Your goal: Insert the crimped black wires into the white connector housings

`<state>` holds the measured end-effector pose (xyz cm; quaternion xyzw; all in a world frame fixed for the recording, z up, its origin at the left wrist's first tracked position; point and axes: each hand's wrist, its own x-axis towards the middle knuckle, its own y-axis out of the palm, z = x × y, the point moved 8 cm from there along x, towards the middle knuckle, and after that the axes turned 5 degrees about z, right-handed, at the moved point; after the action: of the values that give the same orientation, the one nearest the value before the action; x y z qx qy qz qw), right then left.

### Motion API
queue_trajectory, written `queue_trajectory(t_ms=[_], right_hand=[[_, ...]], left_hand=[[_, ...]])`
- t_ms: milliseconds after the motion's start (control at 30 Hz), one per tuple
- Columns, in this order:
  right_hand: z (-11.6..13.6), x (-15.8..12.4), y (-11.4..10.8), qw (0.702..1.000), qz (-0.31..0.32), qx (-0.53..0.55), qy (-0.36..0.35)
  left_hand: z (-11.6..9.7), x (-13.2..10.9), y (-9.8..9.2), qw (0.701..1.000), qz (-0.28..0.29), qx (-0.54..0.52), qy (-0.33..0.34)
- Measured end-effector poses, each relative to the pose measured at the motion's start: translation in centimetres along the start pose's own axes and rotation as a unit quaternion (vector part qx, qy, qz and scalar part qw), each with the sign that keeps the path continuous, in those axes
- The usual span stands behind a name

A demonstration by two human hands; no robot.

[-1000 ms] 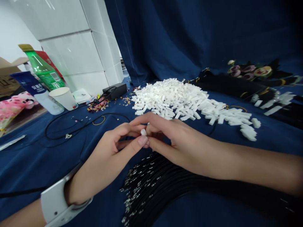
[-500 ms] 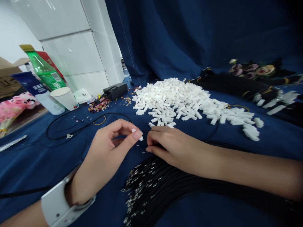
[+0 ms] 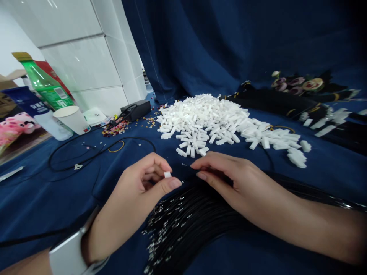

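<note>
My left hand [image 3: 146, 191] pinches a small white rectangular piece [image 3: 167, 174] between thumb and fingers. To its right, my right hand [image 3: 229, 175] has thumb and index finger drawn close on what looks like a thin black cord, hard to see against the dark cloth. Small silver clasps [image 3: 184, 164] show just left of those fingertips. A bundle of black cords with silver clasp ends [image 3: 183, 225] lies below both hands. Beyond them is a large heap of similar white pieces [image 3: 203, 114].
Left on the blue cloth stand a paper cup [image 3: 70, 119], a blue-and-white tube [image 3: 40, 114] and a green bottle [image 3: 47, 84]. A black box-shaped device [image 3: 137, 110] lies behind loose cable [image 3: 86, 158]. Bundled black cords [image 3: 266, 102] and artificial flowers [image 3: 298, 84] lie at the back right.
My hands have moved lower in view, and the right one has drawn away to the right, its silver clasps moving with it. The white piece stays in my left hand, turned differently.
</note>
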<state>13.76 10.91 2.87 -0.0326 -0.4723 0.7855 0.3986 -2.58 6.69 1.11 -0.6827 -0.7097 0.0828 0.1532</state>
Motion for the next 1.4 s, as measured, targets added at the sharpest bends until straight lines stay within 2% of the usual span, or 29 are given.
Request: queue_trajectory(t_ms=[233, 367, 500, 600, 700, 800, 933, 1033, 1200, 1400], right_hand=[[0.3, -1.2, -0.5, 0.997, -0.057, -0.023, -0.041], [1.1, -1.7, -0.6, 0.994, -0.073, -0.031, -0.076], [2.6, -2.2, 0.0, 0.985, -0.056, -0.076, -0.143], [3.1, -2.6, 0.9, 0.977, -0.03, -0.142, -0.157], [3.4, -2.8, 1.2, 0.971, -0.03, -0.166, -0.168], [3.2, -2.8, 1.0, 0.976, -0.045, -0.146, -0.158], [2.8, -2.8, 0.9, 0.979, -0.056, -0.128, -0.148], [2.8, -3.0, 1.3, 0.979, -0.045, -0.124, -0.156], [3.1, -3.4, 2.1, 0.973, -0.009, -0.136, -0.184], [3.0, -3.3, 2.1, 0.975, -0.011, -0.125, -0.186]], left_hand=[[0.1, -0.3, 0.8, 0.999, 0.014, 0.03, 0.022], [1.2, -0.1, 1.1, 1.0, 0.022, -0.007, -0.001], [1.2, 0.1, 1.2, 0.999, 0.004, -0.052, 0.005], [0.9, 0.1, 1.6, 0.998, 0.017, -0.064, 0.003], [0.7, -0.2, 1.8, 0.997, 0.031, -0.064, -0.002], [0.7, -0.6, 1.8, 0.999, 0.041, -0.031, 0.004], [0.2, -0.8, 1.8, 0.995, 0.061, 0.071, 0.029], [-0.4, -0.8, 2.2, 0.987, 0.083, 0.123, 0.054], [-1.3, -0.8, 2.5, 0.978, 0.087, 0.163, 0.096], [-1.4, -0.8, 2.6, 0.972, 0.091, 0.187, 0.109]])
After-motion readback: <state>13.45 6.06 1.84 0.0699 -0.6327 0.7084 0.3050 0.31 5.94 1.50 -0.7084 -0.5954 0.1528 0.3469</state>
